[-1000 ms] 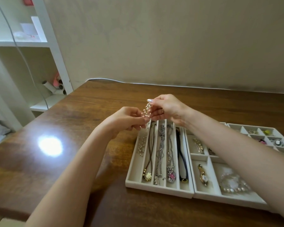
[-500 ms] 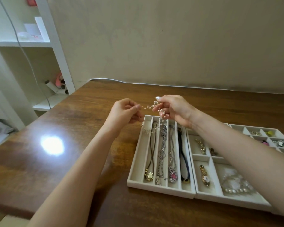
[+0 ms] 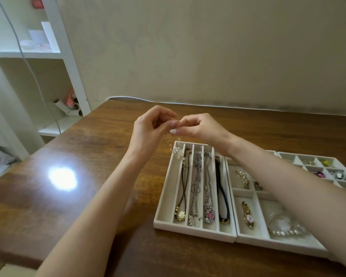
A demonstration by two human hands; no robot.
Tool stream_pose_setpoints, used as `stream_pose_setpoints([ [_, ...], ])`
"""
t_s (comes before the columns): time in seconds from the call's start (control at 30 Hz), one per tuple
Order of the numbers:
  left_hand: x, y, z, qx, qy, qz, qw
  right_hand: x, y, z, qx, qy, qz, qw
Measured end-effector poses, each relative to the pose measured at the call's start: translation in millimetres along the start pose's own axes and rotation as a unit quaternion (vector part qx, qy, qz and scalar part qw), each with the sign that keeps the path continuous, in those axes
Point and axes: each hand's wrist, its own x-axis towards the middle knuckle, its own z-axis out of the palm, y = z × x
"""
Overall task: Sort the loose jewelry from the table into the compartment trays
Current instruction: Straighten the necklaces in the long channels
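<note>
My left hand point(image 3: 150, 127) and my right hand point(image 3: 200, 126) meet above the far end of the left tray point(image 3: 166, 196). Between their fingertips they pinch a thin pearl-beaded chain point(image 3: 175, 151). The chain hangs down, and its lower end dips into the tray's empty leftmost slot. The other long slots hold a brown cord necklace with a daisy charm point(image 3: 181, 214), a silver chain point(image 3: 196, 188), a necklace with a pink pendant point(image 3: 209, 215) and a black cord point(image 3: 221, 192).
A second tray point(image 3: 248, 239) to the right holds a gold watch point(image 3: 247, 216), a pearl bracelet point(image 3: 286, 228) and small pieces. A third tray point(image 3: 300, 156) at far right holds earrings and rings. A white shelf unit point(image 3: 68, 80) stands left of the brown wooden table.
Both hands rose and came together, fingertips touching. The beaded chain, earlier bunched between them, now hangs stretched down into the leftmost slot.
</note>
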Motion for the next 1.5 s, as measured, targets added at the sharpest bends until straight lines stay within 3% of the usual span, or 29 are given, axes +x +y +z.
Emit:
stream_pose_setpoints([
  [0.17,-2,8,-1,-0.059,-0.001,-0.003,0.998,0,-10,-5,0.04,0.037,-0.016,0.998],
  [0.3,-4,14,1,-0.112,-0.081,-0.078,0.987,2,-25,-13,0.093,0.075,-0.033,0.992],
  [0.6,-17,12,0,0.006,-0.143,-0.172,0.975,8,-40,-23,0.124,0.145,-0.033,0.981],
  [0.73,-32,12,-2,0.024,-0.092,-0.194,0.976,10,-38,-20,0.121,0.154,-0.022,0.98],
  [0.9,-53,12,-6,0.071,-0.131,-0.233,0.961,15,-39,-22,0.188,0.195,-0.016,0.962],
  [1.23,-78,16,-8,0.037,-0.076,-0.217,0.972,19,-15,-25,0.129,0.206,0.038,0.969],
  [1.5,-85,18,-10,0.017,-0.007,-0.228,0.973,16,0,-19,0.168,0.221,0.084,0.957],
])
